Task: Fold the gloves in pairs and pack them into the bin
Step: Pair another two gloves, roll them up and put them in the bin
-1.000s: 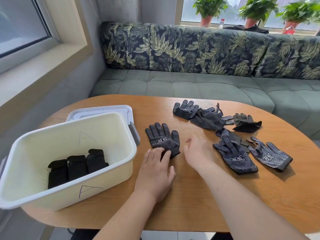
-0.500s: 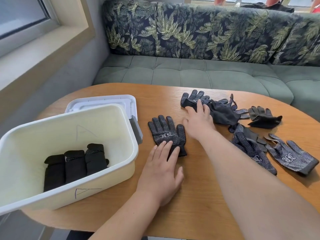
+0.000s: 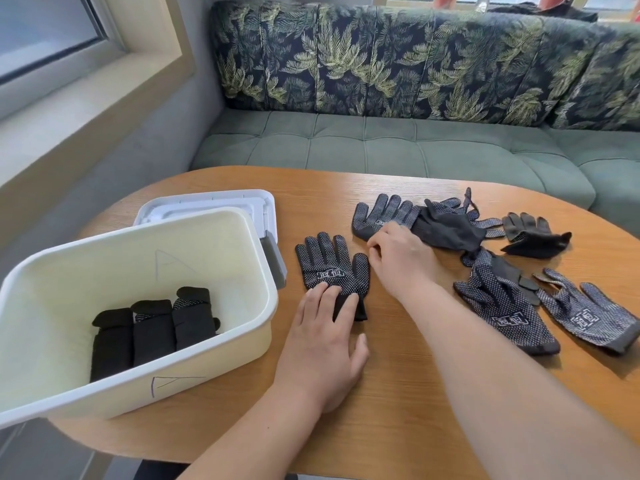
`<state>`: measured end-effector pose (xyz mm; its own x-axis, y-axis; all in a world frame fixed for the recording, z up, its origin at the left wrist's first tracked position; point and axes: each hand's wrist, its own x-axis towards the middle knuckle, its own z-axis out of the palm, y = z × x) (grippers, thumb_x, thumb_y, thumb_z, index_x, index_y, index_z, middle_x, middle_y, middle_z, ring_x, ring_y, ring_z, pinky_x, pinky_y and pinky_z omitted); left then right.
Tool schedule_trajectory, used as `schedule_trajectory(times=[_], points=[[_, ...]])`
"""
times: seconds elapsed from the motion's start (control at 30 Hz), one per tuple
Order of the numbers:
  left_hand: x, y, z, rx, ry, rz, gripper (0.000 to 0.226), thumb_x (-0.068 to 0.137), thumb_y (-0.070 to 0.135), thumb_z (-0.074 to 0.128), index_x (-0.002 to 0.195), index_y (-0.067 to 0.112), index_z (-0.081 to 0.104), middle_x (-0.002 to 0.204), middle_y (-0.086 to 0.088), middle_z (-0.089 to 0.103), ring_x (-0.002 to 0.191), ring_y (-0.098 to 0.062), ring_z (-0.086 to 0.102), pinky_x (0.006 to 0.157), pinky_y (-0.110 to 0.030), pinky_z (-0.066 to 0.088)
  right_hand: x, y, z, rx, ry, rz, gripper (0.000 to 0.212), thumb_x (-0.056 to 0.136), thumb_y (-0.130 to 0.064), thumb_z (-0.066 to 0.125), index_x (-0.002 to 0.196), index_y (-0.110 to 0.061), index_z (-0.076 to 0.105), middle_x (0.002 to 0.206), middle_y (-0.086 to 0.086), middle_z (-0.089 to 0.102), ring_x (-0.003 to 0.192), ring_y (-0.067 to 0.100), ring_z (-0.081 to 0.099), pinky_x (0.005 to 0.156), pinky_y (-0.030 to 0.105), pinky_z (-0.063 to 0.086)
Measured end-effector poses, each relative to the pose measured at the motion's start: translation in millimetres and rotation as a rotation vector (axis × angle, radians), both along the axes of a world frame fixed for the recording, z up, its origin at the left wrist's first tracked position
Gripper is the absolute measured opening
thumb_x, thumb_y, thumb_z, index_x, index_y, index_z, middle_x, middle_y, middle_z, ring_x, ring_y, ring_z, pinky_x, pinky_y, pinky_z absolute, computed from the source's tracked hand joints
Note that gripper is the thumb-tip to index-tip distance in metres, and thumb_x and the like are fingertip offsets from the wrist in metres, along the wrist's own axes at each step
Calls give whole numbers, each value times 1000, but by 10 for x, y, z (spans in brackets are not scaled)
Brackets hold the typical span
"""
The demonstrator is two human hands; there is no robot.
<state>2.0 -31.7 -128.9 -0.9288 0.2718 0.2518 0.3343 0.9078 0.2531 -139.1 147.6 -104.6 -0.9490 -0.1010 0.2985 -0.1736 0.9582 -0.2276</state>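
A dotted black glove (image 3: 331,265) lies flat on the wooden table (image 3: 398,393), fingers pointing away. My left hand (image 3: 323,341) presses on its cuff with straight fingers. My right hand (image 3: 398,259) reaches past it, its fingers curled on the cuff edge of a second dotted glove (image 3: 382,211) at the near end of a loose glove pile (image 3: 450,228). The cream bin (image 3: 242,341) on the left holds three folded black glove bundles (image 3: 152,332) side by side.
Two more dotted gloves (image 3: 505,313) (image 3: 588,315) lie flat at the right, and a plain black glove (image 3: 533,235) lies behind them. The bin's white lid (image 3: 207,206) sits behind the bin. A green sofa runs along the table's far side.
My right hand went from beside the near glove out to the far dotted glove, and its fingers have curled at that glove's cuff. My left hand slid forward onto the near glove's cuff.
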Motion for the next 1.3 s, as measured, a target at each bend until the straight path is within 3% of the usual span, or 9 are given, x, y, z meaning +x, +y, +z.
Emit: schedule_trajectory(times=[0.1,0.23,0.4,0.6,0.7,0.87,0.97,1.17,1.3], points=[[-3,-10,-6,11,17,4,59,101,50,48,150,18,55,153,-10,45,154,-32,30,129,-50,25,192,70,-110,-36,105,64,8,94,-15,73,96,-22,76,99,-4,65,93,25,65,76,31,42],[-14,-1,-38,22,44,-40,55,101,46,48,145,15,59,158,-8,47,156,-29,31,129,-48,25,430,179,-122,-125,175,58,22,91,-3,71,107,-19,69,108,0,66,95,26,61,73,39,51],[-9,-8,-26,53,33,-52,52,99,44,50,144,19,59,154,-4,52,151,-26,39,128,-44,29,776,291,-152,-180,138,14,48,92,5,61,134,-19,63,122,4,58,119,33,60,94,47,57],[2,-13,5,26,26,-62,58,100,48,45,146,18,61,152,-7,50,151,-30,37,129,-46,27,1259,248,-223,-200,195,-16,44,79,15,67,113,-10,77,127,5,58,109,24,62,94,39,57],[11,-12,0,-4,-28,-73,62,102,51,38,150,18,58,161,-8,46,154,-29,36,130,-50,26,1472,236,-233,-214,131,38,38,77,7,68,108,-15,73,115,-2,64,110,23,60,94,44,56],[40,-23,9,-33,-41,-101,61,103,51,34,147,19,62,158,-7,54,152,-30,43,127,-49,31,1795,239,-169,-96,177,83,13,89,-27,70,97,-19,64,98,-5,62,96,22,57,86,41,54],[121,-77,3,-46,-62,-134,63,106,54,30,151,21,58,162,-6,49,154,-28,38,129,-48,28,1925,249,-160,-25,229,108,22,95,-39,68,89,-19,63,90,-4,61,88,24,56,80,40,54],[378,-231,10,6,38,-200,44,106,51,46,130,22,70,140,0,62,136,-26,53,113,-45,45,2029,256,-200,-45,327,159,29,105,-31,61,81,-15,67,87,-1,64,82,26,60,75,43,55],[354,-242,88,69,98,-162,35,106,39,48,127,21,69,138,-2,59,137,-27,49,116,-43,40,1933,192,-76,-201,252,114,21,105,-23,60,113,-12,75,116,1,70,111,22,63,98,40,55]])
